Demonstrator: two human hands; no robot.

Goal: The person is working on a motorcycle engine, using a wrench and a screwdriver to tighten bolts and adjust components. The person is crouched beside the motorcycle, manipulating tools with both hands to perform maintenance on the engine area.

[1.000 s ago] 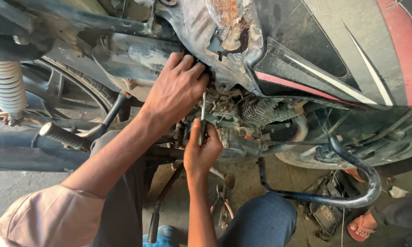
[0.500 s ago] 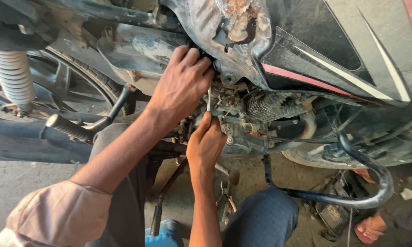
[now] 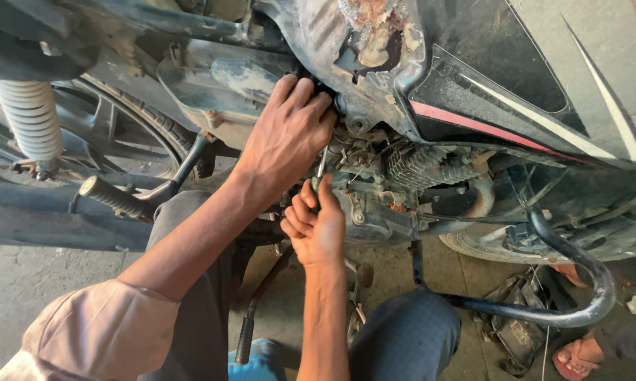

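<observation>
Head view: thin steel screwdriver (image 3: 320, 171) (green handle) in fisted right hand (image 3: 318, 226), left hand (image 3: 286, 137) undecidable.

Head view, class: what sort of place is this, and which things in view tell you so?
Probably a motorcycle repair shop. A motorcycle's engine is exposed, the right hand holds a screwdriver to it, and the floor is bare concrete.

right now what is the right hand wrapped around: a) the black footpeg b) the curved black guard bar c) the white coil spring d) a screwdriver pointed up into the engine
d: the right hand is closed on a screwdriver whose thin metal shaft rises toward the engine, just below the left hand; it is well away from the coil spring, footpeg and guard bar.
</observation>
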